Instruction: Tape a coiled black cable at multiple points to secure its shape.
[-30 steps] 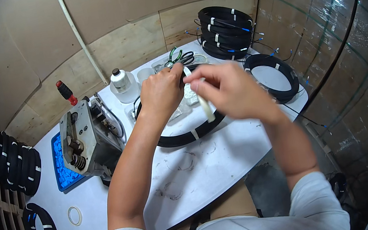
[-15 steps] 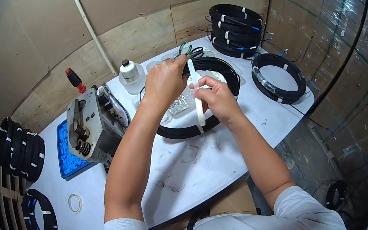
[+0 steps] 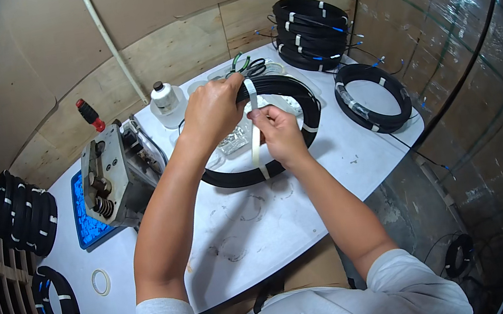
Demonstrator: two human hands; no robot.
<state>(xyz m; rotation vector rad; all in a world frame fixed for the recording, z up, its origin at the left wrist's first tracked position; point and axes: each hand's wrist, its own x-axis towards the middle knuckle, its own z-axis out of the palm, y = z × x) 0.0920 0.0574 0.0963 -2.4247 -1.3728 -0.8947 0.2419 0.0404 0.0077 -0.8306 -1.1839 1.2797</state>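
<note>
- The black cable coil (image 3: 277, 153) lies toward the far edge of the white tabletop (image 3: 255, 222), its far side lifted off the surface in the person's grasp, so that a strap can pass around the bundle.
- The left hand (image 3: 212, 107) is closed over the top of the coil, pinching the turns together where the white strap (image 3: 253, 124) crosses them.
- The right hand (image 3: 277, 132) pinches the strap just below, fingers closed on it, holding it taut; the strap's tail hangs down across the coil's near arc.
- A second tied coil (image 3: 373, 97) rests near the right edge, and a stack of coils (image 3: 313, 32) sits at the far right corner, both apart from the one in hand.
- A metal machine (image 3: 115, 175) stands by the left edge beside a blue tray (image 3: 84, 216), with a white bottle (image 3: 165, 101) behind it.
- The clear packet and scissors-like handles behind the hands are partly covered; whether the strap is already fastened cannot be told.
</note>
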